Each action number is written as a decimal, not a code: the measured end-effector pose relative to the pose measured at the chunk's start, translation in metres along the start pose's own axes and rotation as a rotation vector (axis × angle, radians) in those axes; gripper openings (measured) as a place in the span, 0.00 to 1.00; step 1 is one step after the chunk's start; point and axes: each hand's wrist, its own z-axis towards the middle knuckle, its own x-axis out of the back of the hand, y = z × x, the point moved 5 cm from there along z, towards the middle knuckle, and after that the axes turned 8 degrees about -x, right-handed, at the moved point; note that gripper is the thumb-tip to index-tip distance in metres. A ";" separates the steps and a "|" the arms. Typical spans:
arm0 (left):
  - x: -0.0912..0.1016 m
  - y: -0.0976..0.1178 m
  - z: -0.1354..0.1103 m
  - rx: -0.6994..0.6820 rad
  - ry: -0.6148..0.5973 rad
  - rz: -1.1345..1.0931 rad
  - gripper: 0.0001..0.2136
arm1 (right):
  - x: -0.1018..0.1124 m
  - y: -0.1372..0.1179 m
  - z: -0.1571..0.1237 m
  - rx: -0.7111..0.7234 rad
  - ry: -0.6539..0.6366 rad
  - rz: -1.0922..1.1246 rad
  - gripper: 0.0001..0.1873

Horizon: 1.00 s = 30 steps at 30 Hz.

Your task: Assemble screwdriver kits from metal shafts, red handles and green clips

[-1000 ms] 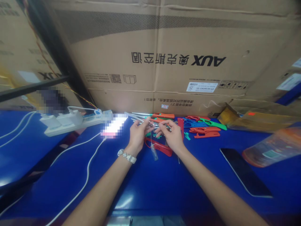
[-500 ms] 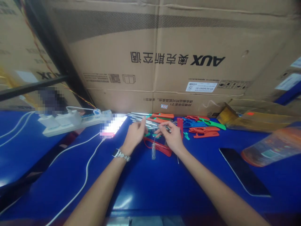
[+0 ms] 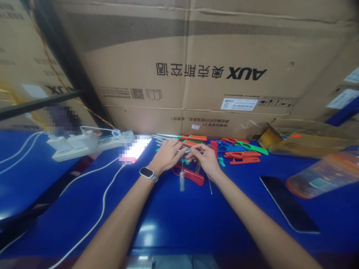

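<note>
My left hand (image 3: 167, 154), with a watch on its wrist, lies palm down on a bundle of thin metal rods (image 3: 165, 137), fingers curled over them. My right hand (image 3: 206, 160) meets it fingertip to fingertip, pinching a small metal piece I cannot make out. A red plastic handle (image 3: 191, 176) lies just under both hands on the blue table (image 3: 179, 220). A slim tool with a clear handle (image 3: 182, 184) points toward me below the left fingers. Orange handles (image 3: 195, 138) lie just beyond the hands.
A heap of red, green and blue handles (image 3: 241, 153) lies to the right. A dark phone (image 3: 288, 204) and an orange-trimmed plastic bag (image 3: 322, 178) sit further right. On the left are a power strip (image 3: 81, 146) and a white cable (image 3: 103, 203). A big cardboard box (image 3: 196, 67) walls off the back.
My left hand has turned palm down and lowered onto the rods. The right hand has sunk slightly with it. The clear-handled tool now rests lower, near the table.
</note>
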 end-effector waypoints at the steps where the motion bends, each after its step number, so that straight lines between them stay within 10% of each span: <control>1: 0.001 0.001 0.001 0.004 -0.004 0.011 0.19 | 0.000 -0.001 0.000 0.003 -0.003 0.008 0.22; 30: 0.009 0.005 -0.013 0.290 0.116 -0.755 0.26 | -0.011 -0.003 -0.007 0.027 -0.137 0.085 0.12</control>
